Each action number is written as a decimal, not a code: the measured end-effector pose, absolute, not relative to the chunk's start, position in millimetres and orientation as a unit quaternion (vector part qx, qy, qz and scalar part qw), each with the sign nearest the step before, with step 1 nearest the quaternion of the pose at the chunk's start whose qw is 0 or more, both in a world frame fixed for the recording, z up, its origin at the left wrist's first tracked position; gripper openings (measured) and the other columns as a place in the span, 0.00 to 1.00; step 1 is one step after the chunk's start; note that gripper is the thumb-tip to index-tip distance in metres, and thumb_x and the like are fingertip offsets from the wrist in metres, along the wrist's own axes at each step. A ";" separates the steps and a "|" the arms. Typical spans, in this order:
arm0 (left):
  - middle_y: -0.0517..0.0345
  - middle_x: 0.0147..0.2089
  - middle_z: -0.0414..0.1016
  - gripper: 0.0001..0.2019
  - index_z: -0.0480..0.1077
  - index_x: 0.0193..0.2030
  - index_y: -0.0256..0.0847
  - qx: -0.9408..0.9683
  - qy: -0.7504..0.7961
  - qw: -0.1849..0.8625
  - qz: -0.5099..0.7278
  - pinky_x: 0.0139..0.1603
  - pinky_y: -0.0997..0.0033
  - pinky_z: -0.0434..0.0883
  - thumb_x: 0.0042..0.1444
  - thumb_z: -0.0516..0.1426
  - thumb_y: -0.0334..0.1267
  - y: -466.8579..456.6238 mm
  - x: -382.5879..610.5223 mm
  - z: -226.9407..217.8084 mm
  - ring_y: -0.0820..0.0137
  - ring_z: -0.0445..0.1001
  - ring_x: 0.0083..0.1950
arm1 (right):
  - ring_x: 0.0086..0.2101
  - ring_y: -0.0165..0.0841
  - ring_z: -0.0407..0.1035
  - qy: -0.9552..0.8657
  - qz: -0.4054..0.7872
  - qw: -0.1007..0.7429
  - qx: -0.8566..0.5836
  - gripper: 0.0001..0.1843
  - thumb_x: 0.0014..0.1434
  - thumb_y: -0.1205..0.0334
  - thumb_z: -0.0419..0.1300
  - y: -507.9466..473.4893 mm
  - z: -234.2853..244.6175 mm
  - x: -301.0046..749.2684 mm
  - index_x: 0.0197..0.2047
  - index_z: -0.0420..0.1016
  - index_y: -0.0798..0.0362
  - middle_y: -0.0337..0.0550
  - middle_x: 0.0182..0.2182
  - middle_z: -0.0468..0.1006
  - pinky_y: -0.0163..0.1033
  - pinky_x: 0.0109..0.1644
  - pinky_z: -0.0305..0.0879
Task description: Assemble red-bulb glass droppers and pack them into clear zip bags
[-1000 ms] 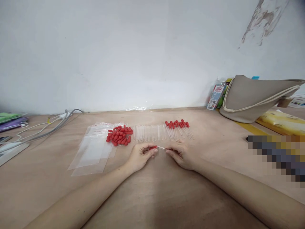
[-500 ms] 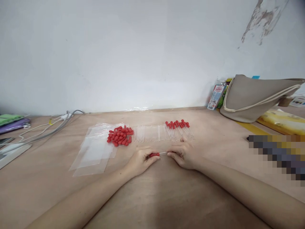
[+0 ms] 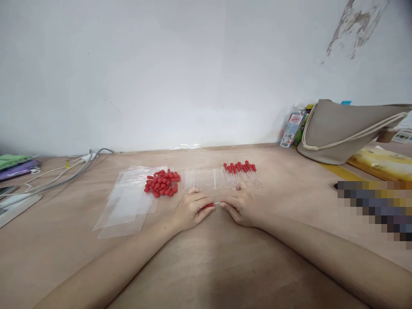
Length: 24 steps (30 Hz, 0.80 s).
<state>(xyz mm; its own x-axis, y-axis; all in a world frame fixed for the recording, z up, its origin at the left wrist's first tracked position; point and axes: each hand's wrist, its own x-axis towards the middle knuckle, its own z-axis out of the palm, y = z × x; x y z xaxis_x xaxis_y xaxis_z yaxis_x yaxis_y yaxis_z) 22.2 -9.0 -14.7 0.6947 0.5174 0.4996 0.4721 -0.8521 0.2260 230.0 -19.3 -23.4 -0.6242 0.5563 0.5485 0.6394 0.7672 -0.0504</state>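
My left hand (image 3: 193, 209) is closed on a red rubber dropper bulb (image 3: 208, 206), whose end shows between thumb and fingers. Pinched in my right hand (image 3: 238, 207) is a thin clear glass dropper tube (image 3: 217, 204). Only a short length of tube shows between the hands, and it meets the bulb's open end. Behind my hands lies a row of clear tubes (image 3: 201, 179). To its right are several droppers with red bulbs fitted (image 3: 240, 167). A heap of loose red bulbs (image 3: 162, 183) sits left of the row.
Clear plastic bags (image 3: 124, 210) lie under and beside the bulb heap. Grey and white cables (image 3: 75, 169) run along the left. A taupe bag (image 3: 347, 128) and a plastic bottle (image 3: 292, 128) stand at the back right, near a yellow pack (image 3: 383, 163).
My right hand has moved slightly left, closer to my left hand. Less of the tube shows between them now. The left fingers have shifted a little on the bulb.
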 end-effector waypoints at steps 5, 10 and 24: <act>0.56 0.32 0.74 0.10 0.71 0.37 0.40 0.929 0.266 -0.014 0.257 0.45 0.64 0.60 0.58 0.49 0.37 -9.3 23.4 -11.2 0.70 0.69 0.34 | 0.25 0.28 0.61 -0.901 -0.077 0.277 -0.326 0.15 0.61 0.63 0.46 -16.2 -26.6 227.1 0.29 0.71 0.55 0.40 0.22 0.72 0.38 0.39 0.46; 0.55 0.45 0.72 0.11 0.69 0.45 0.44 0.911 0.308 -0.040 0.272 0.54 0.56 0.55 0.56 0.52 0.39 -11.0 20.4 -7.5 0.64 0.66 0.49 | 0.30 0.31 0.61 -0.899 -0.118 0.262 -0.331 0.14 0.60 0.60 0.48 -18.6 -20.0 227.3 0.31 0.72 0.54 0.42 0.26 0.72 0.40 0.41 0.47; 0.51 0.53 0.66 0.11 0.71 0.44 0.42 0.899 0.337 0.046 0.274 0.56 0.58 0.62 0.56 0.51 0.35 -9.5 10.8 -19.1 0.63 0.63 0.56 | 0.30 0.34 0.67 -0.681 -0.034 0.240 -0.691 0.16 0.56 0.58 0.49 57.0 2.0 306.4 0.28 0.75 0.55 0.47 0.27 0.74 0.34 0.30 0.53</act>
